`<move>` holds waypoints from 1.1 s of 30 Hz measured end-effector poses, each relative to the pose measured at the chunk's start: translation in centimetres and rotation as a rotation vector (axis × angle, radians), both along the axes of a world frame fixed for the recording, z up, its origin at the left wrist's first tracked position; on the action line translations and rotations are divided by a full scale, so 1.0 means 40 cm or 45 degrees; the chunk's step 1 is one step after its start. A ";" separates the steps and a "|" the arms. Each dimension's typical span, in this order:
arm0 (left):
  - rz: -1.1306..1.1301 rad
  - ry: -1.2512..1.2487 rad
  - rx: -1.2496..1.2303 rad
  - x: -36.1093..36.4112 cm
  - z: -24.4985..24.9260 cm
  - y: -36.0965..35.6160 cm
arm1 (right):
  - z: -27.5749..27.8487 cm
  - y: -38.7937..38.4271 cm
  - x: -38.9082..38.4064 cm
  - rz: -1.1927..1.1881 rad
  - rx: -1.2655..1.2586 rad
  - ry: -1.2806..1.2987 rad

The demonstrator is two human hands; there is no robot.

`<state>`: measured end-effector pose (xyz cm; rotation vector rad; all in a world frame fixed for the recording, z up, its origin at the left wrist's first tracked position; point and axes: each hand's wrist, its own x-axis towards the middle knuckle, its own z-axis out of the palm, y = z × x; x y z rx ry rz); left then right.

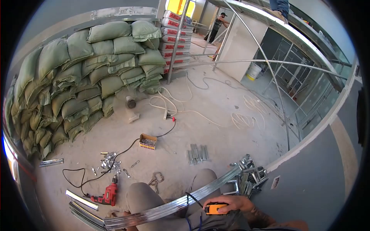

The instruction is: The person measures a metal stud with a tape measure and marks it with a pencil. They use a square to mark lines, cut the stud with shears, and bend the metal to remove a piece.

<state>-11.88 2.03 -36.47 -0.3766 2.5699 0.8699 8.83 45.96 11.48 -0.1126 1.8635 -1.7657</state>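
My right hand (233, 203) is closed around a yellow-and-black tape measure (216, 209), close to my lap. A long, ribbed metal channel (173, 206) lies across my knees. At the channel's lower left end, my left hand (126, 214) shows only in part; it appears to grip the channel, which hides most of the fingers. Left of my knees, a red corded drill (110, 193) rests on the floor. Locking pliers (156, 179) lie just beyond my knee. Cut metal pieces (250, 177) are heaped by the channel's far end.
Small metal brackets (110, 161) lie scattered near an open box (148, 141). Short metal strips (197, 154) sit ahead. Stacked green sacks (111, 57) line the left, a grey wall (312, 181) the right. Cables (169, 100) cross the floor. Beyond scaffolding (269, 67), a person (219, 27) stands.
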 end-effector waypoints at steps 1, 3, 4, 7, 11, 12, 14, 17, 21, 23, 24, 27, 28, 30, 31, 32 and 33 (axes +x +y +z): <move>0.010 0.011 0.014 0.000 -0.002 -0.004 | -0.012 -0.006 0.008 -0.006 -0.005 -0.006; 0.037 0.040 0.052 0.011 -0.001 -0.010 | -0.031 -0.017 0.020 -0.136 0.079 -0.028; 0.062 0.079 0.101 0.019 0.002 -0.019 | -0.021 -0.021 0.015 -0.160 0.095 -0.065; 0.180 0.249 0.365 0.058 0.011 -0.047 | -0.032 -0.015 -0.006 -0.288 -0.078 -0.092; 0.490 0.512 1.227 0.136 0.116 -0.101 | -0.071 -0.027 -0.036 -0.586 -0.115 0.076; 0.548 0.534 1.465 0.176 0.163 -0.118 | -0.084 -0.037 -0.038 -0.485 -0.162 0.007; 0.950 0.156 1.758 0.197 0.346 -0.112 | -0.107 -0.045 -0.054 -0.819 -0.383 0.061; 0.719 0.390 2.368 0.264 0.641 -0.039 | -0.147 -0.048 -0.068 -1.030 -0.535 0.015; 0.563 0.495 1.797 0.249 0.762 0.050 | -0.155 -0.027 -0.069 -1.003 -0.703 -0.074; 0.537 0.610 1.769 0.225 0.810 0.078 | -0.133 -0.029 -0.088 -0.877 -0.500 0.107; 0.604 0.625 1.676 0.208 0.841 0.087 | -0.105 -0.036 -0.100 -0.814 -0.459 0.104; 0.646 0.683 1.537 0.149 0.854 0.066 | -0.056 -0.054 -0.119 -0.636 -0.312 0.148; 0.638 0.675 1.477 0.133 0.839 0.036 | -0.024 -0.073 -0.120 -0.624 -0.205 0.142; 0.617 0.661 1.412 0.122 0.851 -0.023 | -0.018 -0.082 -0.130 -0.530 -0.142 0.235; 0.550 0.480 1.020 0.125 0.897 -0.041 | -0.014 -0.086 -0.136 -0.417 -0.070 0.324; 0.479 0.301 0.629 0.131 0.944 -0.043 | 0.009 -0.101 -0.137 -0.414 -0.022 0.327; 0.472 0.301 0.624 0.143 1.005 -0.031 | 0.030 -0.113 -0.136 -0.422 -0.027 0.327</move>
